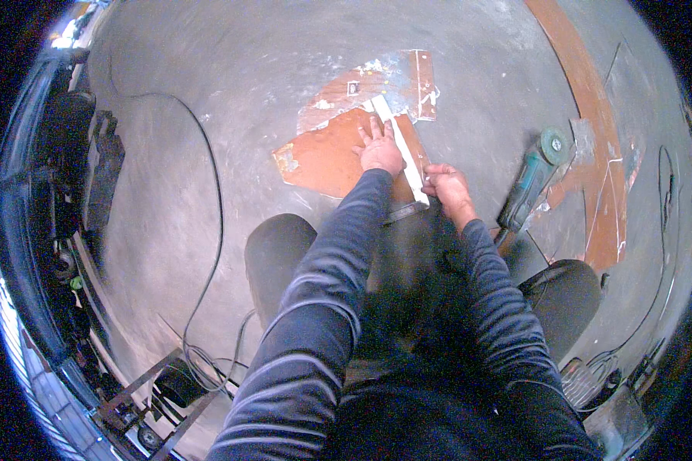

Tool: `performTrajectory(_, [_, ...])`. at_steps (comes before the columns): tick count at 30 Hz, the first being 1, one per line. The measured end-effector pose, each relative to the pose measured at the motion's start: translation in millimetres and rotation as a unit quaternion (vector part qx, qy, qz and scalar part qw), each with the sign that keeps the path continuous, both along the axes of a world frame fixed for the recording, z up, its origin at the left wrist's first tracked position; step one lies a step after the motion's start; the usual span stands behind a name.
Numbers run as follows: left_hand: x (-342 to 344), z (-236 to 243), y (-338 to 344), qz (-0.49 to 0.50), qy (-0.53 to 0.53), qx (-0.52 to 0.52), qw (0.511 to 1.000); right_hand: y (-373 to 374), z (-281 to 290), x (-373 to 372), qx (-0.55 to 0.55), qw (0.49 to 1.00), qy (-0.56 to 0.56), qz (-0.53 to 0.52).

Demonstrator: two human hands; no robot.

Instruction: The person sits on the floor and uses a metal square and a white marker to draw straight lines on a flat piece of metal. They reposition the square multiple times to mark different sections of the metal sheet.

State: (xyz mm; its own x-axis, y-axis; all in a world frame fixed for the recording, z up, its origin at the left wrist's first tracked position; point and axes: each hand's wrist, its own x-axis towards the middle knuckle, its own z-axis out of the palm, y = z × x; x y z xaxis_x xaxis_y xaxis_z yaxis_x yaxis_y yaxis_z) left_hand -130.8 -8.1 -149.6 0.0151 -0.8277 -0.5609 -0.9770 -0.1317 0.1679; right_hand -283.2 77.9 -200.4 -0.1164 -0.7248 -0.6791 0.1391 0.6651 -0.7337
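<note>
My left hand (pixel 382 150) lies with fingers spread on an orange-brown flat sheet (pixel 319 157) on the floor. Its fingertips reach a white straight bar (pixel 400 142) that slants across the sheet. A grey crosspiece (pixel 407 213) sits at the bar's near end, against the sheet's near edge. Close to that end, my right hand (pixel 449 188) has its fingers pinched together beside the bar's right side; anything between them is too small to make out. Beyond the sheet is a second brown piece (pixel 334 96) with worn white and bluish patches.
A teal angle grinder (pixel 532 173) lies to the right. Farther right runs a long brown strip (pixel 592 115). A dark cable (pixel 217 173) curves across the grey floor on the left, near dark machinery (pixel 65 154). Coiled wire (pixel 592 380) lies at the lower right.
</note>
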Motion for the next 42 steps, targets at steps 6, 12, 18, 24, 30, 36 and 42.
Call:
performTrajectory(6, [4.3, -19.8, -2.0, 0.001, -0.006, -0.042, 0.999, -46.7, 21.5, 13.1, -0.004, 0.992, -0.093, -0.079])
performTrajectory(12, [5.7, -15.0, 0.6, 0.011, 0.039, -0.048, 0.998, -69.3, 22.4, 28.4, 0.02, 0.996, 0.066, 0.051])
performTrajectory(18, [7.3, -18.3, 1.3, 0.014, 0.049, -0.059, 0.997, -57.9, -2.6, 35.3, -0.006, 0.99, 0.115, 0.08])
performTrajectory(24, [9.1, -25.7, 2.3, 0.016, 0.04, -0.074, 0.996, -55.4, 5.5, 37.6, -0.006, 0.992, 0.1, 0.079])
performTrajectory(30, [6.1, -8.9, 2.8, -0.001, 0.022, -0.042, 0.999, -52.9, 4.7, 33.9, -0.019, 0.991, 0.103, 0.086])
performTrajectory(36, [9.3, -13.7, 4.0, 0.014, 0.037, -0.062, 0.997, -48.7, 8.2, 37.7, -0.036, 0.99, 0.105, 0.092])
performTrajectory(42, [9.2, -12.1, 3.4, 0.012, 0.044, -0.049, 0.998, -49.3, 4.4, 35.3, -0.04, 0.986, 0.122, 0.107])
